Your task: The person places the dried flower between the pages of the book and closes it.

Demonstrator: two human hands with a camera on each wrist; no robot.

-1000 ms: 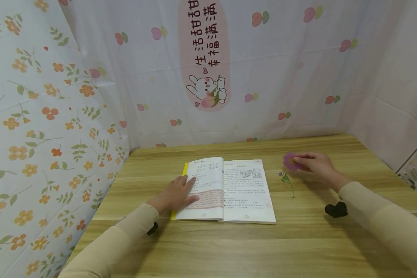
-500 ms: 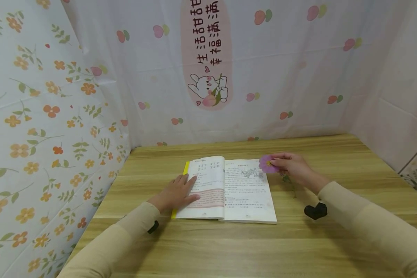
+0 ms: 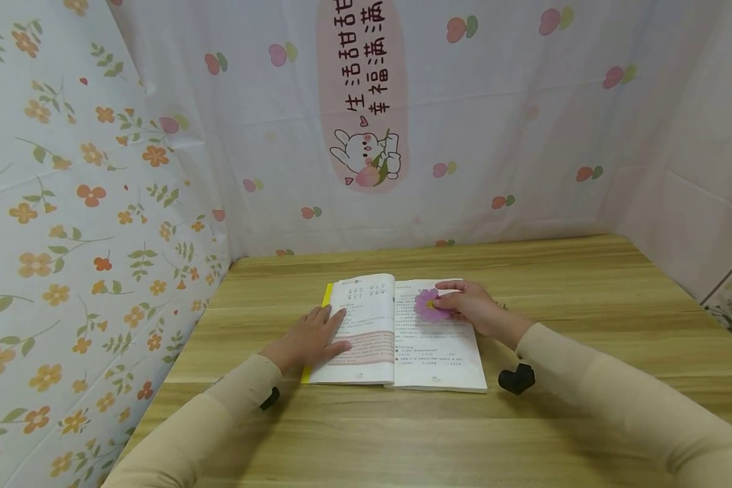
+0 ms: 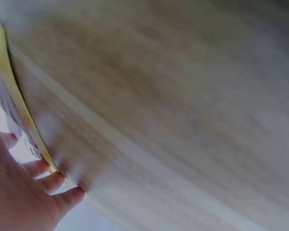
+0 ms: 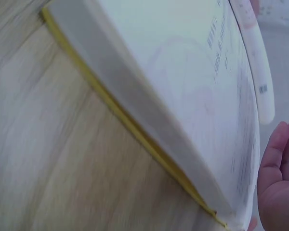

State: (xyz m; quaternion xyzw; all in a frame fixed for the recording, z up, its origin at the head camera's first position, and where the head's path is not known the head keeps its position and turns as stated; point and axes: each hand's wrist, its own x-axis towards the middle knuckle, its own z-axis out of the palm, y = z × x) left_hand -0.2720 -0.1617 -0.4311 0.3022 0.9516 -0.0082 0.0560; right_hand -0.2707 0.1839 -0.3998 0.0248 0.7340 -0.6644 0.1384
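An open book (image 3: pixel 440 356) with a yellow cover lies on the wooden table. My left hand (image 3: pixel 308 342) rests on its left page, fingers spread; in the left wrist view that hand (image 4: pixel 24 202) lies along the yellow cover edge (image 4: pixel 19 98). Over the upper part of the right page, my right hand (image 3: pixel 478 313) pinches a purple flower (image 3: pixel 428 308) with a yellow centre. Whether the flower touches the paper, I cannot tell. The right wrist view shows part of the right hand (image 5: pixel 282 183) beside the thick book (image 5: pixel 183 96); the flower is out of that view.
The small stemmed flower right of the book is almost wholly hidden behind my right hand and sleeve (image 3: pixel 585 369). A white cloth (image 3: pixel 494 122) with fruit prints hangs behind the table (image 3: pixel 366 440), and a floral cloth (image 3: pixel 97 271) hangs at the left.
My right hand has carried the purple flower leftward from the table at the book's right to above the right page. The left hand stays on the left page.
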